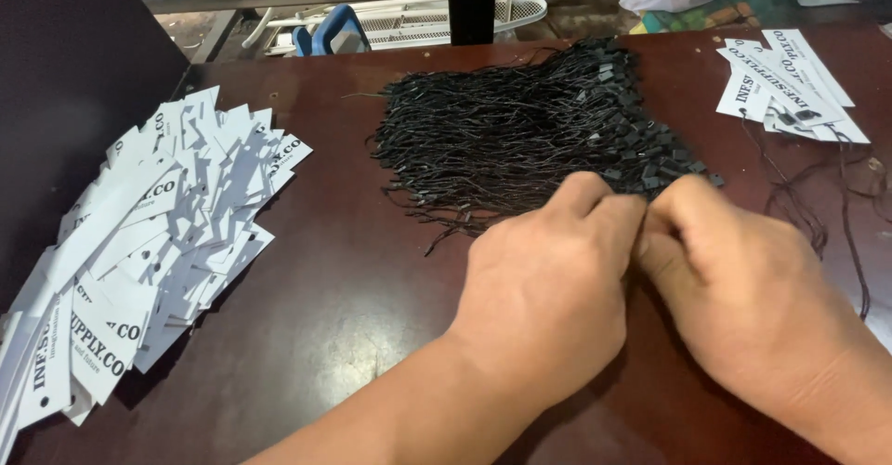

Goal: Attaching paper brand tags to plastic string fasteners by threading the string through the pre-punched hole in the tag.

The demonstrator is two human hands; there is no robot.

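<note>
Strings lie in a dense black bundle [530,130] straight ahead of us on the dark desk [353,288], just beyond our knuckles, with their long axis running roughly left to right and the small black plastic ends massed at the right. Our left hand [548,279] and right hand [734,288] meet at the bundle's near right corner, fingertips curled in and pinched together; we cannot tell whether they grip a single string, since the fingers hide it. Both hands sit about equally near the pile. To our far left a heap of white paper tags [158,242] sprawls to the desk's edge; a smaller stack of tags [790,79] with loose strings lies at the far right. Bare desk shows between the left heap and our left forearm.
</note>
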